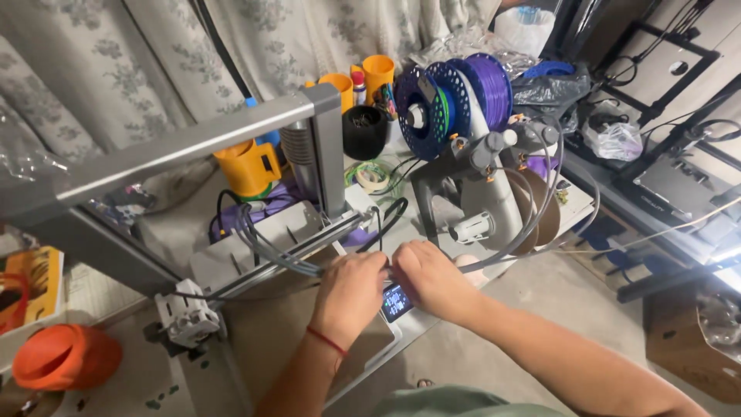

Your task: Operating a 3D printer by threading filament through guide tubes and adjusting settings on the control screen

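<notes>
Both hands meet at the front edge of the grey 3D printer [255, 247], just above its small lit screen [397, 301]. The left hand [351, 293], with a red thread on the wrist, has its fingers closed on the bundle of grey tubes [289, 259]. The right hand [432, 278] touches the same bundle beside it; whether its fingers are together I cannot tell. Behind stand the filament spools [455, 100].

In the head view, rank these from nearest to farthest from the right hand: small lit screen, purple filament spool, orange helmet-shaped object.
From the right hand:
1. Small lit screen, just below the hand.
2. Purple filament spool, up behind it.
3. Orange helmet-shaped object, far left, low.
</notes>
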